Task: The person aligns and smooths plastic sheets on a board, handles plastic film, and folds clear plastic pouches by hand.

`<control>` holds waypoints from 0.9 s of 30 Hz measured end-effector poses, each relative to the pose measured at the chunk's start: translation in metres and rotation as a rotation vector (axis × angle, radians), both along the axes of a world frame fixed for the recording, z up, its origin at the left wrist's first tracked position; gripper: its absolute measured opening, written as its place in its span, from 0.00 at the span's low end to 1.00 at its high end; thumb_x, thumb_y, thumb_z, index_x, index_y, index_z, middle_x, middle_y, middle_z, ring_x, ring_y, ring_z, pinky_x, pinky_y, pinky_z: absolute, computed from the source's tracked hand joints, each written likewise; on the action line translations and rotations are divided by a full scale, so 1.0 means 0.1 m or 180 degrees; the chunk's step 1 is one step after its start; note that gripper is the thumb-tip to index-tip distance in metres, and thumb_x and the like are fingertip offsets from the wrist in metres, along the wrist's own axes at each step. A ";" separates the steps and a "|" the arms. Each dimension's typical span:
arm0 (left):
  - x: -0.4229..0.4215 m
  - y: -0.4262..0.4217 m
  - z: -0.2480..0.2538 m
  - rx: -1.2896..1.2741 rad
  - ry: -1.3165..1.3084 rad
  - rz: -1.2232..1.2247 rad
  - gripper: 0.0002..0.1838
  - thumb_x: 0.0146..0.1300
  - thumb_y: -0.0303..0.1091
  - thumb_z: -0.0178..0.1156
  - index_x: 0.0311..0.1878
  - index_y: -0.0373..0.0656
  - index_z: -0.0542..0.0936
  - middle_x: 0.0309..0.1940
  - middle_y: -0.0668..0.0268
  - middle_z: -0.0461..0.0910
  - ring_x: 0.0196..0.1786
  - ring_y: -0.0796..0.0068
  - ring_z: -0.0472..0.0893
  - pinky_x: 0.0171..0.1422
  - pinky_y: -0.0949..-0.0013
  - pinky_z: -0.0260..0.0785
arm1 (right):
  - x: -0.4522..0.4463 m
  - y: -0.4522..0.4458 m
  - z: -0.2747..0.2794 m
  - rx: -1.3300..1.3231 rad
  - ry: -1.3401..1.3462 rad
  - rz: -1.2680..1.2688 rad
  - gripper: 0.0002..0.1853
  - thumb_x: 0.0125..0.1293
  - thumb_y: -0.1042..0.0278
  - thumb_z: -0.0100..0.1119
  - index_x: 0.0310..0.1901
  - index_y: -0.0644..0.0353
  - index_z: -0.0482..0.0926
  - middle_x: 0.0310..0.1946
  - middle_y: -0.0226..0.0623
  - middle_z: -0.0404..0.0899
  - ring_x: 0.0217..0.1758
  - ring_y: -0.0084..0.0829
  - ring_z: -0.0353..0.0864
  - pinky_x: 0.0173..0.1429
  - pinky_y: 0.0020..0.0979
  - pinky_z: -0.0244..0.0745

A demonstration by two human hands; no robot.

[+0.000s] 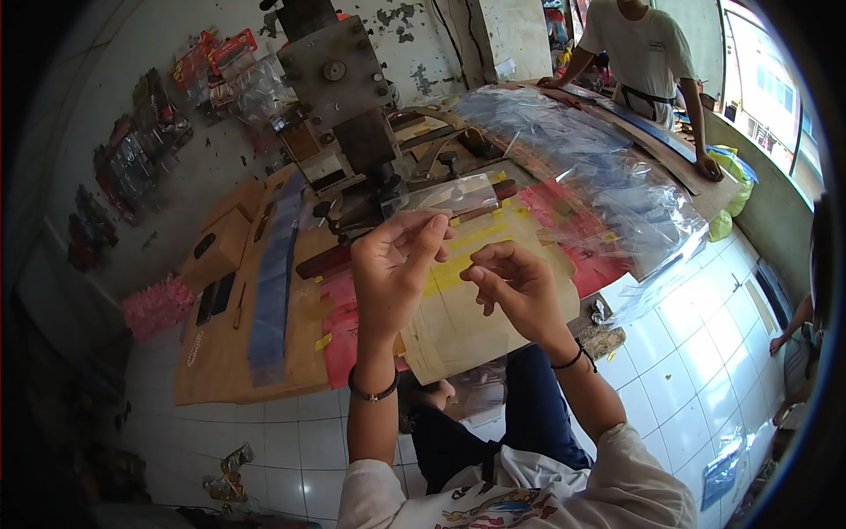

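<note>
My left hand (401, 264) is raised over the work table with its thumb and fingers pressed together. Just beyond its fingertips is a clear plastic sheet (445, 196), by the base of a metal press (335, 75); I cannot tell whether the fingers grip its edge. My right hand (518, 289) hovers to the right with fingers curled and thumb near the index finger; anything in it is too small to make out. Under both hands lies a tan board (493, 313) with yellow tape strips (467, 256). Red sheets (577, 234) stick out on its right.
A heap of clear plastic sheets (608, 189) covers the table's right side. A person (639, 53) stands behind it. Blue strips (275, 291), a cardboard box (225, 242) and a dark phone-like object (218, 295) lie left. Another person's arm (793, 324) shows at far right.
</note>
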State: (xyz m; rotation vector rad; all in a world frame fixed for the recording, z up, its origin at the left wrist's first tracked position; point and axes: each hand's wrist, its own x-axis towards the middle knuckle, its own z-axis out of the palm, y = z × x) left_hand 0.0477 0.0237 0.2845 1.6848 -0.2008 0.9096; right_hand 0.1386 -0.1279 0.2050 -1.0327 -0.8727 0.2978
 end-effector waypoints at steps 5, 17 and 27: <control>0.01 -0.01 0.03 -0.0060 0.0083 -0.0176 0.11 0.75 0.30 0.65 0.52 0.32 0.87 0.37 0.59 0.89 0.34 0.76 0.85 0.45 0.72 0.78 | 0.00 -0.01 0.03 0.0063 -0.0072 -0.0096 0.13 0.77 0.67 0.67 0.55 0.64 0.81 0.41 0.36 0.90 0.30 0.17 0.83 0.31 0.22 0.80; 0.00 0.01 -0.04 -0.0132 0.0284 -0.0369 0.13 0.77 0.33 0.65 0.52 0.29 0.86 0.40 0.59 0.89 0.37 0.77 0.86 0.44 0.72 0.81 | 0.14 0.08 0.46 0.0307 -0.0180 -0.0442 0.13 0.81 0.59 0.60 0.52 0.62 0.82 0.37 0.32 0.88 0.28 0.15 0.81 0.30 0.19 0.76; -0.47 -0.07 0.21 -0.0451 -0.1627 0.0320 0.13 0.85 0.36 0.50 0.56 0.37 0.77 0.28 0.67 0.78 0.20 0.79 0.74 0.20 0.76 0.66 | -0.54 0.09 -0.73 -0.0690 -0.0971 0.0663 0.16 0.72 0.67 0.70 0.58 0.60 0.86 0.48 0.40 0.92 0.51 0.31 0.91 0.58 0.34 0.83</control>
